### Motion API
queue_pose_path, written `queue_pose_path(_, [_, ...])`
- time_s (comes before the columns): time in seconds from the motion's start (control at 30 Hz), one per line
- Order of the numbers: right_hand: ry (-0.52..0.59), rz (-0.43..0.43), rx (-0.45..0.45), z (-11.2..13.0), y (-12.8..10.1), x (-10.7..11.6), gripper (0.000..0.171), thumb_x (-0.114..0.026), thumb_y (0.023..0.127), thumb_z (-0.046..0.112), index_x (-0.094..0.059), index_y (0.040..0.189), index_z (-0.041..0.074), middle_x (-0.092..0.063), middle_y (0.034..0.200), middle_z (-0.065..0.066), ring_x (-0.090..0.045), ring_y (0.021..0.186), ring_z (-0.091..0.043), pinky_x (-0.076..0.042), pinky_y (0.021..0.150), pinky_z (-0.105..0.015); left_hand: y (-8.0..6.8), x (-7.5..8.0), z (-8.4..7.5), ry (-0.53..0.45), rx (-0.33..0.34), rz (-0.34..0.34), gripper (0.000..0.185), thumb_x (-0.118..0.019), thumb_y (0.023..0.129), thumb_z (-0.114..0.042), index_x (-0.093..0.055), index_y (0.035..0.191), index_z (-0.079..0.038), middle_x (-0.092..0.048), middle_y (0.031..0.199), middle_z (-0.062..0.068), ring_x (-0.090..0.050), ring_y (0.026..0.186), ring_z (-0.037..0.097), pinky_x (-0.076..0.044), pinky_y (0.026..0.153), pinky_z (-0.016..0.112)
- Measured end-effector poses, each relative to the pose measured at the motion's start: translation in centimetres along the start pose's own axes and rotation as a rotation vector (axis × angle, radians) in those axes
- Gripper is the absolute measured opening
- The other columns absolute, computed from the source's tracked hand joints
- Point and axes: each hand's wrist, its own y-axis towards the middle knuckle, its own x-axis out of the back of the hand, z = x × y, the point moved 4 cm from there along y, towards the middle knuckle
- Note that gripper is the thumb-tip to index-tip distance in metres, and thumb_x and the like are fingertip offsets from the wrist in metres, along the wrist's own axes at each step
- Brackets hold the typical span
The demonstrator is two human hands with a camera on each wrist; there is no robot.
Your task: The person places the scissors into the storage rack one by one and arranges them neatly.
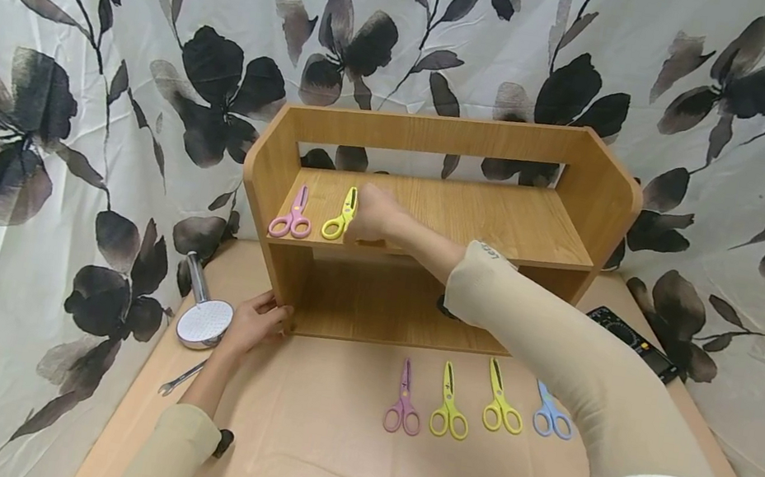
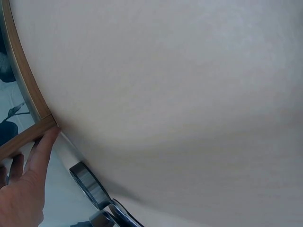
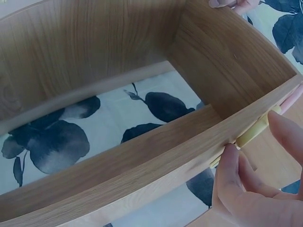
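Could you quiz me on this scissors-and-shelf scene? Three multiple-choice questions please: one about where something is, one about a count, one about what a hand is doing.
1. Where does the pink scissors beside the yellow scissors lie?
A. on the wooden shelf
B. on the table
C. in a hand

2. How many scissors lie in the row on the table?
A. two
B. four
C. six

3. What is the left hand doing?
A. lifting the shower head
B. touching the shelf's lower corner
C. hanging idle

Answers: 1 A, they rest on its upper board; 2 B, pink, two yellow, blue; 3 B, fingers meet the corner.

Beige long sleeves, white upper right sleeve, bare hands
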Motion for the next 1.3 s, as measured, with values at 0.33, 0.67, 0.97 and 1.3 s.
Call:
queue_pose_path(0.33, [0.165, -0.034, 0.138, -1.4, -3.6, 0.7, 0.024, -0.083, 0.083, 0.011, -0.063, 0.079, 0.000, -0.050, 0.072, -0.001, -0.045, 0.068, -0.012, -0.040, 0.063, -0.023, -0.2, 0.2, 0.2, 0.001, -0.011, -0.033, 0.060, -0.063, 0.102, -0.013, -0.043, 0.158, -0.006, -0.052, 0.152, 0.027, -0.060, 0.128, 0.040, -0.058, 0.098, 0.054])
queue_pose_path(0.67, [0.386, -0.043, 0.173, -6.0, -9.5, -3.5, 0.042, -0.082, 0.087, 0.013, -0.065, 0.122, -0.002, -0.068, 0.111, -0.011, -0.063, 0.103, -0.022, -0.055, 0.094, -0.034, -0.2, 0.0, 0.0, 0.014, -0.020, -0.066, 0.058, -0.066, 0.100, -0.012, -0.048, 0.154, -0.004, -0.057, 0.146, 0.029, -0.062, 0.116, 0.024, -0.061, 0.085, 0.037])
queue_pose_path(0.97, [0.554, -0.097, 0.118, -10.9, -12.6, -8.4, 0.040, -0.083, 0.086, 0.012, -0.066, 0.121, 0.002, -0.071, 0.114, -0.010, -0.068, 0.102, -0.019, -0.059, 0.092, -0.031, 0.1, 0.0, 0.0, 0.007, -0.003, -0.075, 0.056, -0.066, 0.100, -0.013, -0.050, 0.154, -0.007, -0.059, 0.146, 0.026, -0.061, 0.119, 0.030, -0.060, 0.088, 0.042])
queue_pose_path(1.3, [0.690, -0.129, -0.036, -15.9, -15.0, -14.8, 0.040, -0.081, 0.087, 0.006, -0.065, 0.123, -0.002, -0.069, 0.118, -0.017, -0.067, 0.107, -0.025, -0.060, 0.092, -0.033, 0.2, -0.3, 0.0, 0.017, -0.009, -0.067, 0.058, -0.066, 0.100, -0.013, -0.049, 0.155, -0.008, -0.057, 0.149, 0.025, -0.059, 0.126, 0.033, -0.060, 0.093, 0.047])
